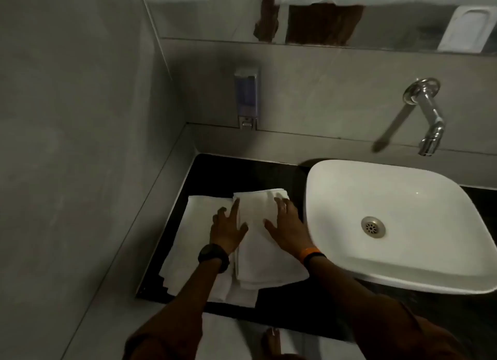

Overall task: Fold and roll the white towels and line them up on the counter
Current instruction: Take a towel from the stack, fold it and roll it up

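A white towel [262, 254], folded into a long narrow strip, lies on the black counter [285, 303] left of the basin. Under and left of it lies a second white towel [196, 236], spread flatter. My left hand [228, 229] rests flat on the left edge of the folded strip, fingers apart, a black watch on its wrist. My right hand [286, 229] lies flat on the strip's right side, fingers spread, an orange band on its wrist. Neither hand grips the cloth; both press on top of it.
A white basin [336, 254] fills the counter's right side, with a chrome tap [430, 117] on the wall above. A soap dispenser [246, 98] hangs on the back wall. The grey side wall [80, 144] closes the left. A bare foot [271, 341] shows below the counter edge.
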